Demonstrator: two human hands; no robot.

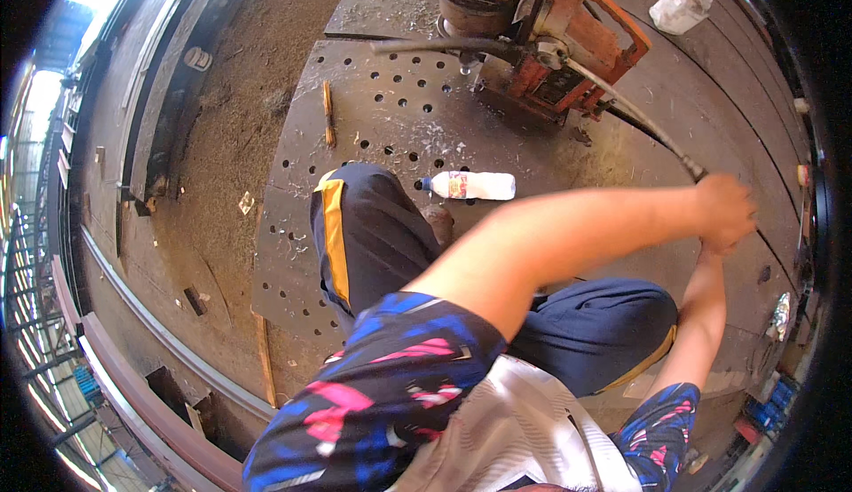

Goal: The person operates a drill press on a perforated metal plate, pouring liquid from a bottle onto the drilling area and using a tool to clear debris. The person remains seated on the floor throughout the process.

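Observation:
My left arm reaches across to the right, and my left hand [731,211] is closed at the black end of a long thin grey rod [635,115]. That rod slants down from an orange drilling machine [568,44] standing at the top. My right hand [717,242] comes up from below and meets the left one; its fingers are mostly hidden behind it. A second grey bar [435,46] sticks out leftward from the machine. Under the machine lies a steel plate [355,106] with several round holes and scattered metal shavings.
A clear water bottle with a blue cap [475,185] lies on the plate by my knee. A wood-handled brush [329,115] lies farther left. At the upper right sits a crumpled clear plastic bag [681,8]. Brown dirt ground [240,110] and long steel beams run along the left.

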